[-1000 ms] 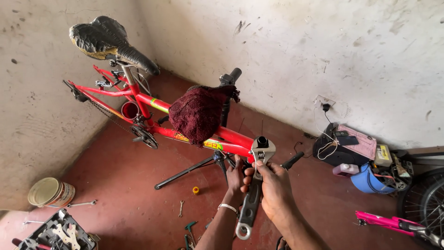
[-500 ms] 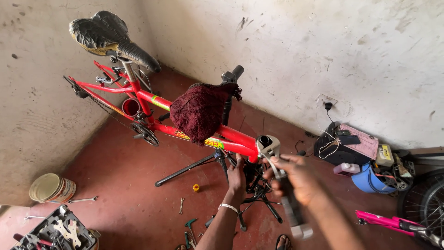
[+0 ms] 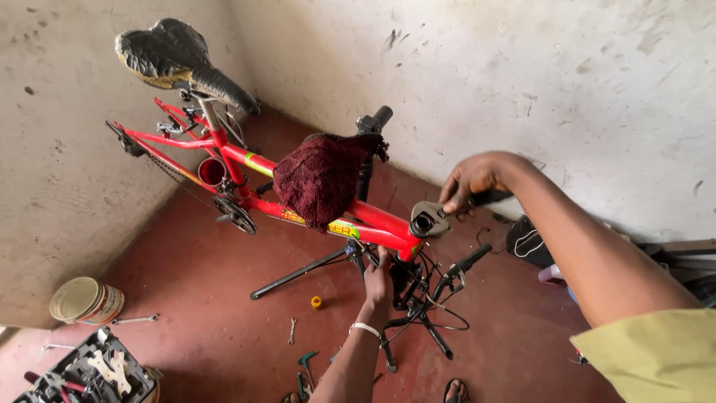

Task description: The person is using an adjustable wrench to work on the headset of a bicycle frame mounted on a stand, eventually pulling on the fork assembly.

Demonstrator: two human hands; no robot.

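A red bicycle frame [image 3: 313,209] is clamped on a black repair stand [image 3: 298,273], with a worn black saddle [image 3: 179,60] at the far left and a dark red cloth [image 3: 322,179] draped over its top tube. My right hand [image 3: 471,181] grips the black handle of a large adjustable wrench [image 3: 432,219], whose jaws sit on the top of the head tube [image 3: 422,224]. My left hand [image 3: 379,277], with a white bracelet at the wrist, holds the frame from below, just under the head tube. Loose handlebars with cables [image 3: 455,275] hang beside it.
On the red floor lie a small spanner [image 3: 291,330], a yellow cap [image 3: 316,302], pliers [image 3: 304,366] and a long spanner [image 3: 134,320]. A paint tin [image 3: 86,300] and an open toolbox [image 3: 89,373] sit at lower left. Bags [image 3: 531,242] lie by the right wall. Walls close in on two sides.
My right hand has swung the wrench handle from low by the stand up and to the right, level with the head tube. My left hand has stayed under the frame.
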